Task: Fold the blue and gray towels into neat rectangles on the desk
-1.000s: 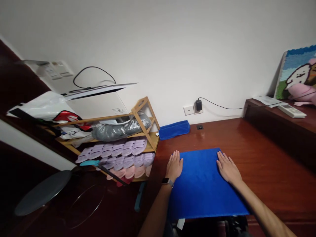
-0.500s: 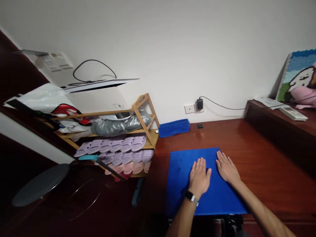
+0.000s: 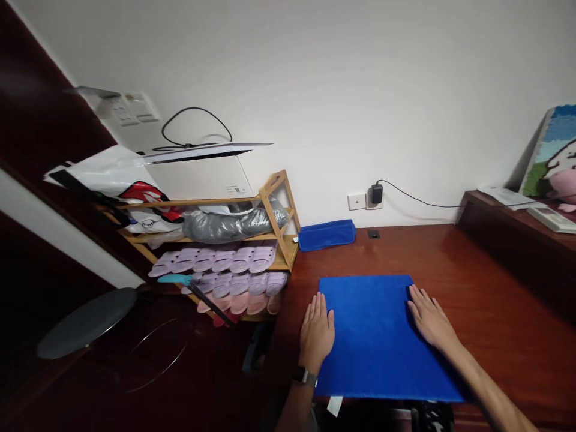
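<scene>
A blue cloth (image 3: 378, 336) lies flat on the reddish-brown desk (image 3: 490, 318), with a white tag hanging at its near edge. My left hand (image 3: 317, 333), wearing a watch at the wrist, rests flat along the cloth's left edge with its fingers stretched out. Along the right edge lies my right hand (image 3: 432, 318), palm down, fingers extended and slightly apart. Neither hand holds anything. A second blue cloth, folded into a long bundle (image 3: 327, 234), sits at the back of the desk against the wall.
Left of the desk stands a wooden rack (image 3: 284, 246) with purple and pink slippers, bags and a white box. A round dark stool (image 3: 87, 324) is farther left. A plugged-in black adapter (image 3: 377, 193) trails a cable rightward to a raised shelf (image 3: 490, 207).
My left hand has moved left from the middle of the cloth to its left edge. My right hand stays at the right edge. The camera view has shifted slightly left.
</scene>
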{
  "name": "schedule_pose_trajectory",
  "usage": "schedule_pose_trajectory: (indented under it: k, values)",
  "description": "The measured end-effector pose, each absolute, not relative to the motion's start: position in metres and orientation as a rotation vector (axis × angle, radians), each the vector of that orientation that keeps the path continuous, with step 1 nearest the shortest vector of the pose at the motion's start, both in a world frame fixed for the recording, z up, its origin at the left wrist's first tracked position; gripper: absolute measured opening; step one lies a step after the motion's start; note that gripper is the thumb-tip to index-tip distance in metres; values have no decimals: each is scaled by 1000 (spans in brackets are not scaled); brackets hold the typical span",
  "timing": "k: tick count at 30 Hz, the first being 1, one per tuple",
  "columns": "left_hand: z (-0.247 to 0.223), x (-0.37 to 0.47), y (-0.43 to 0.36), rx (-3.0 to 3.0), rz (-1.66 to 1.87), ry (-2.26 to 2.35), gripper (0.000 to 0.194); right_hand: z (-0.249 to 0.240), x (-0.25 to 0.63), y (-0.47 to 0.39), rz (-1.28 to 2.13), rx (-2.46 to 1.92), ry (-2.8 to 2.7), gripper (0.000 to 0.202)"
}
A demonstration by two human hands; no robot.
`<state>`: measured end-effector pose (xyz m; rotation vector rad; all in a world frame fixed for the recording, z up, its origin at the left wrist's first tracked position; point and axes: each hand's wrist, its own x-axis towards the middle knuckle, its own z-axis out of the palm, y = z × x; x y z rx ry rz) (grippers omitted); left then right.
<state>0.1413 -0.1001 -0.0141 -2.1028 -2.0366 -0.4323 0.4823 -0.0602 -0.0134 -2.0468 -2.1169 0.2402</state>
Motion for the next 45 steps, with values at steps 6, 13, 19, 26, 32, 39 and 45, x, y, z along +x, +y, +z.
schedule_pose_trajectory:
  k: [6, 13, 19, 26, 32, 39, 45]
  values:
    - [-13, 136, -100, -2104, -451, -2002, 57, -32, 487, -96, 141, -1995, -2119, 69]
    - [17, 181, -109, -2186, -434, -1966, 55, -27, 482, -98, 108, -1977, -2125, 70]
    - [25, 334, -129, -2679, -656, -1738, 61, -30, 492, -101, 79, -1910, -2242, 65]
    - [15, 296, -137, -2626, -570, -1833, 62, -31, 490, -101, 61, -1959, -2171, 69]
    - [0, 158, -145, -2205, -524, -1959, 59, -27, 487, -100, 125, -1976, -2135, 69]
    - [-13, 137, -148, -2111, -505, -1951, 62, -25, 490, -107, 115, -1995, -2131, 72]
    - [-7, 137, -147, -2122, -505, -1958, 59, -36, 497, -143, 111, -1973, -2090, 72]
